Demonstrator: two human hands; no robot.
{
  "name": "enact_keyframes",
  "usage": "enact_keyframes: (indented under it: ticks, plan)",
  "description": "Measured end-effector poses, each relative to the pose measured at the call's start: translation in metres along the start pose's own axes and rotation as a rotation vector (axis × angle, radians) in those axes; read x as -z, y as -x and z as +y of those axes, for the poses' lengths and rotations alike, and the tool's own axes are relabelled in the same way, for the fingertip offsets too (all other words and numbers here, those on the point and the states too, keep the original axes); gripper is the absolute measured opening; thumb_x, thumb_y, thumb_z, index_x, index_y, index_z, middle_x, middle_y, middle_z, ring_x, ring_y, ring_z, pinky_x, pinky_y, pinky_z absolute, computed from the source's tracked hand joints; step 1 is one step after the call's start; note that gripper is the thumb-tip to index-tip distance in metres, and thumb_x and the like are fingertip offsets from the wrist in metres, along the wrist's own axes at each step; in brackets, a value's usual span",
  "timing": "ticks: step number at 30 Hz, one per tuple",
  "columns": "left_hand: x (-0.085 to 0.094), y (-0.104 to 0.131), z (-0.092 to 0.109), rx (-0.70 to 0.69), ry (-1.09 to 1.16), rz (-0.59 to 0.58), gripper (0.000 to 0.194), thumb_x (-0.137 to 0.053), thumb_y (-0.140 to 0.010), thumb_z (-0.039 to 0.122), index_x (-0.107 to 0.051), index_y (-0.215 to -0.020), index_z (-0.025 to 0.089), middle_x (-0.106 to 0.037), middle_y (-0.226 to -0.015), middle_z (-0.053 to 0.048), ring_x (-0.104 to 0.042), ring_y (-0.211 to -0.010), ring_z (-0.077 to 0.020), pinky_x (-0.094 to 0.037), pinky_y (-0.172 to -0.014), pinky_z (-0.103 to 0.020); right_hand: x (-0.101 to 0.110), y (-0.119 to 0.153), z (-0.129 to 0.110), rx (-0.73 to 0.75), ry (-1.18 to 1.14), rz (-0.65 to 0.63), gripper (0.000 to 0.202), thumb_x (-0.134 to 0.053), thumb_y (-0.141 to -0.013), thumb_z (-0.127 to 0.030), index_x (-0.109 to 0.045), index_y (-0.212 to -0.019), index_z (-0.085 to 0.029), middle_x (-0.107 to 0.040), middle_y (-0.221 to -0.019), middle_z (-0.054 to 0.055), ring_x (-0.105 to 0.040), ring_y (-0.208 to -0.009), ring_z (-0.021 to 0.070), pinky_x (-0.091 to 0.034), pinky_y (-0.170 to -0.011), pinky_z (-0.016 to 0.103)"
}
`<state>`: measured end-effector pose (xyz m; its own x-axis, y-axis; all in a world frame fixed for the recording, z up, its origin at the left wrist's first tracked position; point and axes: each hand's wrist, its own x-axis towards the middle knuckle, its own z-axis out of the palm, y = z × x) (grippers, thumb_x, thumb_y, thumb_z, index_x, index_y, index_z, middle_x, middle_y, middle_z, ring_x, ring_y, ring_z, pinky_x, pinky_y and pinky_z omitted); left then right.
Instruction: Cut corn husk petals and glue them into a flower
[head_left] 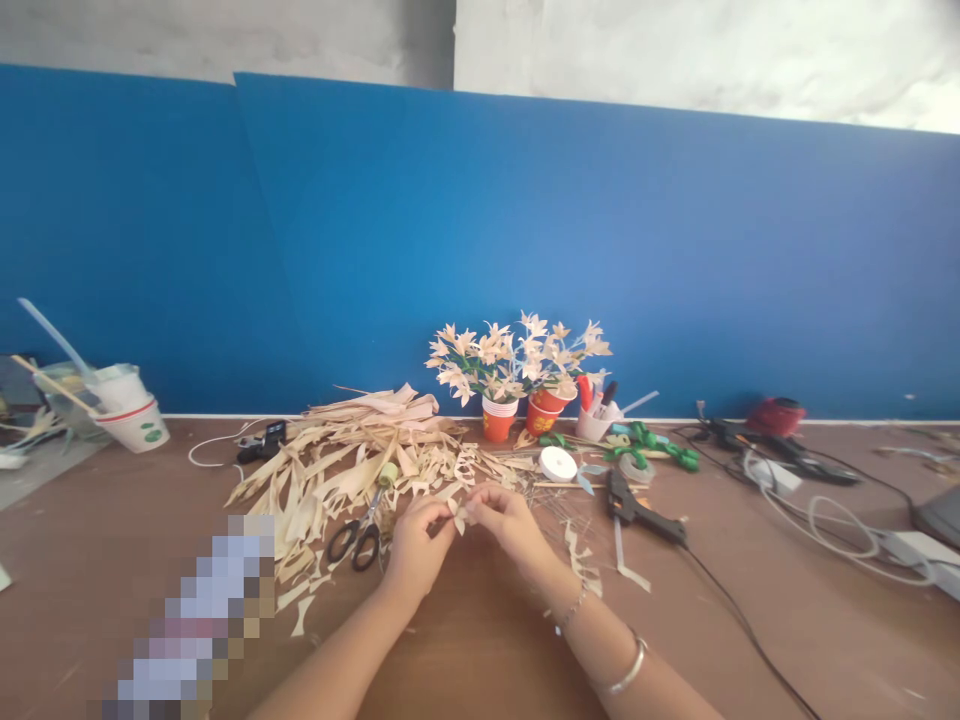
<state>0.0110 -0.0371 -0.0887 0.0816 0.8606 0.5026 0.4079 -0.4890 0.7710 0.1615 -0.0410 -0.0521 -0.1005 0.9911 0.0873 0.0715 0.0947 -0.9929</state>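
Between my two hands is a small pale flower [457, 517] with pointed petals, like dried husk. My left hand [421, 548] is closed and pinches it from the left side. The thumb and fingers of my right hand [508, 522] close on it from the right. Just left of my left hand lie black-handled scissors [355, 543], partly opened. A heap of dried husk strips [360, 450] spreads out behind and to the left of my hands. Thin wires [559, 510] lie scattered to the right of my right hand.
Red paper cups [498, 424] hold husk flowers [517, 355] at the back. A black glue gun [641, 510] with its cord lies to the right, near a white ribbon roll [558, 463] and green ribbon [651, 443]. A white cup [135, 424] stands far left, white cables [817, 515] far right.
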Motion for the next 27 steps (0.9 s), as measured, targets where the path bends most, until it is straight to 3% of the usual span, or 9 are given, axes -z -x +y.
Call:
enact_keyframes:
  ticks: [7,13,18,27]
  plan:
    - [0.002,-0.001,0.003,-0.002,-0.037,0.029,0.011,-0.055,-0.072,0.014,-0.06,-0.063,0.019,-0.061,-0.07,-0.001,-0.057,-0.071,-0.0167,-0.046,-0.067,-0.028,0.0,0.001,0.003,-0.009,0.071,0.005,0.016,-0.06,-0.071,-0.032,-0.056,-0.066,-0.017,-0.052,-0.065,-0.002,-0.046,-0.064,0.013,-0.036,-0.063,0.026]
    - [0.005,-0.001,0.005,-0.009,-0.1,0.06,0.013,-0.052,-0.069,0.009,-0.058,-0.062,0.019,-0.06,-0.069,-0.002,-0.057,-0.07,-0.0167,-0.045,-0.066,-0.028,-0.006,0.005,0.007,0.053,0.263,-0.098,0.029,-0.062,-0.072,-0.032,-0.046,-0.053,-0.018,-0.046,-0.066,-0.002,-0.047,-0.068,0.0136,-0.036,-0.066,0.026]
    - [0.005,0.0,0.006,-0.043,-0.13,0.041,0.014,-0.053,-0.07,0.01,-0.056,-0.06,0.019,-0.058,-0.066,-0.001,-0.055,-0.069,-0.0169,-0.045,-0.065,-0.027,-0.007,0.003,0.01,0.047,0.226,-0.088,0.029,-0.059,-0.073,-0.033,-0.043,-0.053,-0.019,-0.041,-0.061,-0.004,-0.044,-0.064,0.0129,-0.035,-0.062,0.025]
    - [0.003,0.001,0.005,-0.045,-0.154,0.023,0.015,-0.053,-0.072,0.009,-0.054,-0.059,0.018,-0.057,-0.065,-0.001,-0.053,-0.069,-0.0163,-0.042,-0.064,-0.027,-0.004,0.001,0.014,0.115,0.242,-0.026,0.023,-0.06,-0.073,-0.032,-0.051,-0.056,-0.019,-0.052,-0.065,-0.001,-0.049,-0.068,0.0141,-0.038,-0.064,0.025]
